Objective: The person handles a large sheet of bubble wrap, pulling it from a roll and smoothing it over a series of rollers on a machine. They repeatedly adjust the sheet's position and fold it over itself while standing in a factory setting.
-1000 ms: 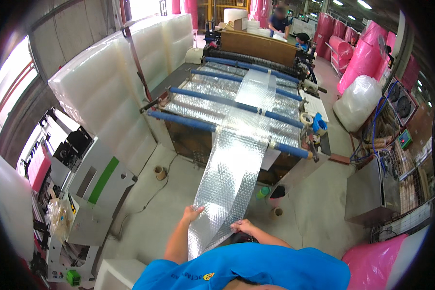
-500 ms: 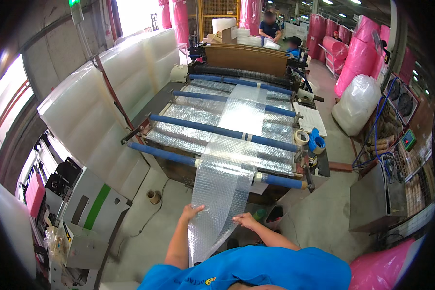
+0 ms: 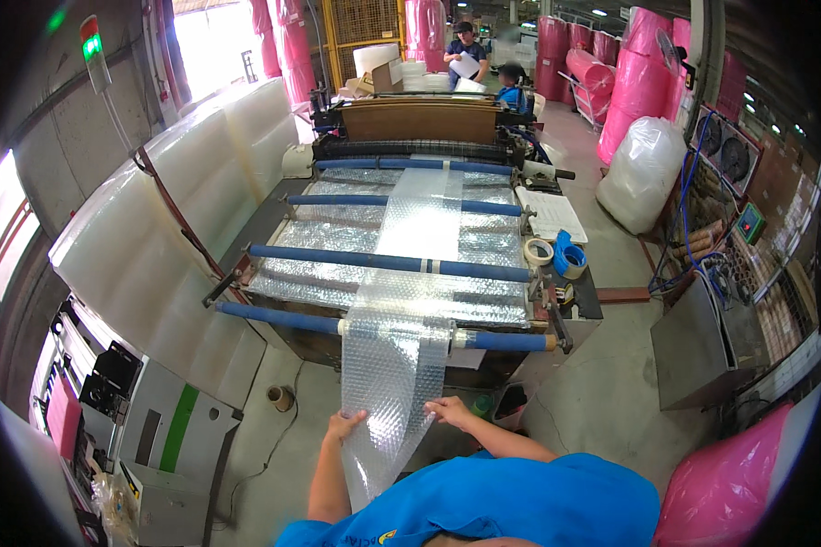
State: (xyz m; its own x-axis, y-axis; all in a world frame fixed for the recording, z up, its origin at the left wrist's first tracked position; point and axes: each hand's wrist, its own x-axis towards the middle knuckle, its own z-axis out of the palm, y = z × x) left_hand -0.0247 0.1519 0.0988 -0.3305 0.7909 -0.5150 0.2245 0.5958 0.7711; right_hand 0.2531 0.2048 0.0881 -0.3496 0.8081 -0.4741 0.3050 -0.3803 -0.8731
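Note:
A long strip of clear bubble wrap (image 3: 394,365) runs toward me over the blue rollers of a machine and hangs down in front of my body. My left hand (image 3: 345,425) pinches its left edge. On the opposite edge, a little higher, my right hand (image 3: 450,412) grips the film between thumb and fingers. Between my hands the sheet is slightly slack, and its lower end drops out of sight by my blue shirt. The nearest blue roller (image 3: 283,317) lies beneath the strip. Silvery bubble film (image 3: 324,228) covers the machine bed under it.
Masking tape (image 3: 537,252) and blue tape (image 3: 570,260) rest on the machine's right side. Tall wrapped white rolls (image 3: 155,237) line the left. A grey-green cabinet (image 3: 178,419) stands near left, a metal box (image 3: 702,346) at right. Two people work beyond the machine.
The view has tilted up and shifted, so the scene sits further left. Both hands keep hold of the bubble wrap edges. The person at the back now faces this way with a white sheet.

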